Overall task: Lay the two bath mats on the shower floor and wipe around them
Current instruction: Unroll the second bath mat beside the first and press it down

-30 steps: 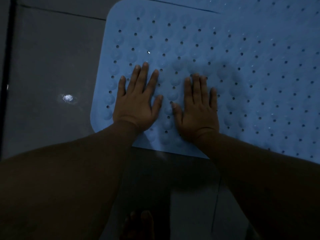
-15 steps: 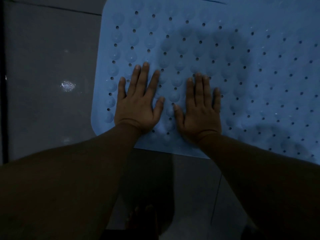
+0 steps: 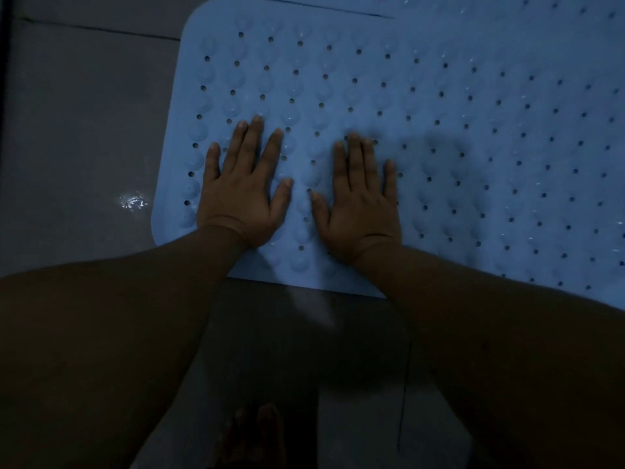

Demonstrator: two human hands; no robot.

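Observation:
A light blue bath mat (image 3: 456, 137) with rows of small holes and raised bumps lies flat on the dark tiled shower floor (image 3: 77, 130). My left hand (image 3: 245, 187) presses palm down on the mat near its near-left corner, fingers straight and spread. My right hand (image 3: 360, 198) presses flat beside it, fingers straight and close together. Along the top edge of the view a second blue mat (image 3: 473, 3) borders the first, with a thin seam between them.
A small bright wet glint (image 3: 133, 201) shows on the floor left of the mat. A dark vertical strip (image 3: 5, 96) runs down the far left edge. My bare foot (image 3: 253, 434) stands on the tiles below, between my forearms.
Both hands stay flat on the mat in the same spots. The view has shifted slightly, so the mat's far-left corner and the seam to the second mat show more.

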